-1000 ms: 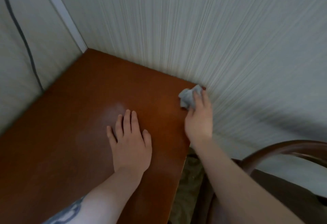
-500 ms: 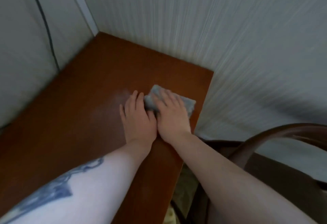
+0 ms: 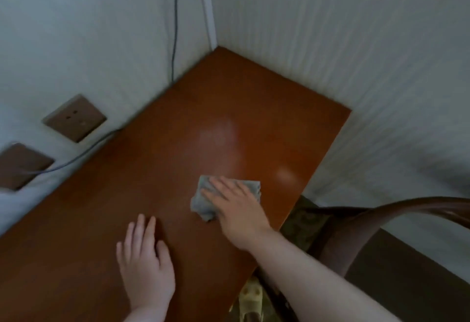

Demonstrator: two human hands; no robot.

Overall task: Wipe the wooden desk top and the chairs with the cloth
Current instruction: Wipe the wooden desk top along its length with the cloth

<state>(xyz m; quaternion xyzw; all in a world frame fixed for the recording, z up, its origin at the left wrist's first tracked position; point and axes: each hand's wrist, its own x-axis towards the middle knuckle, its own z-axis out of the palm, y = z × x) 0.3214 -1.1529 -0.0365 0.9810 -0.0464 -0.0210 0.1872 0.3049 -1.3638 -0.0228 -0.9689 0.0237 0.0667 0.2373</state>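
Wiping: your right hand (image 3: 236, 207), fingers spread, presses the cloth (image 3: 203, 200) on the desk (image 3: 229, 97).
Left hand (image 3: 146, 265): flat, fingers together.
Risk: cloth bunches lower centre, skipping patches.

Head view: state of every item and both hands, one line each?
cloth: bunched, flat on the desk under the right hand
right hand: fingers straight, pressing the cloth down
left hand: flat on the desk, holding nothing
desk top: bare, glossy, pushed into the wall corner
chair: beside the desk's right edge, untouched
wall sockets: one unused, the other with a cable running from it
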